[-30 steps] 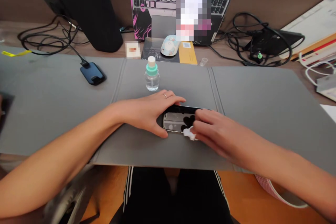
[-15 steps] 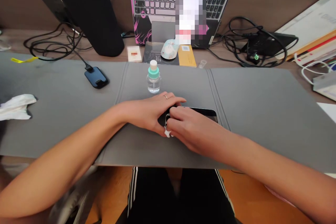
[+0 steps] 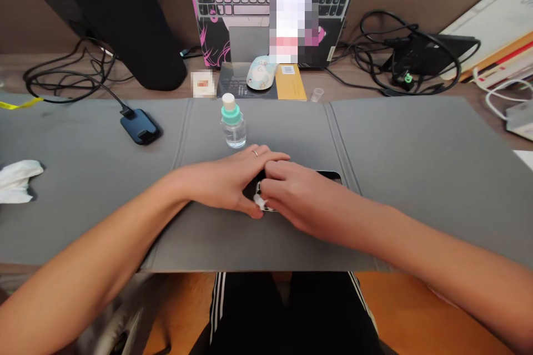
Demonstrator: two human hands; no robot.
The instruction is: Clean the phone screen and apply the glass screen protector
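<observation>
A phone (image 3: 332, 175) lies flat on the grey desk mat (image 3: 416, 172), largely covered by my two hands. My left hand (image 3: 227, 178), with a ring on one finger, curves round the phone's left end, thumb on the near side and fingers on the far side. Bent over the same end, my right hand (image 3: 302, 194) is closed on a small white tissue (image 3: 260, 201) pressed to the phone's surface. Just beyond my left hand stands a clear bottle (image 3: 234, 130) of liquid with a teal collar and white cap.
At far left lies a crumpled tissue (image 3: 19, 178). A dark blue cabled device (image 3: 140, 126) sits on the mat near a tall black object (image 3: 125, 22). Behind are a mouse (image 3: 261, 73), a laptop (image 3: 216, 39), coiled cables (image 3: 416, 89) and a small clear cup (image 3: 317, 94).
The view has shifted slightly. My right hand has moved a little over the phone's left end, and the tissue in it shows more. My left hand stays round that end.
</observation>
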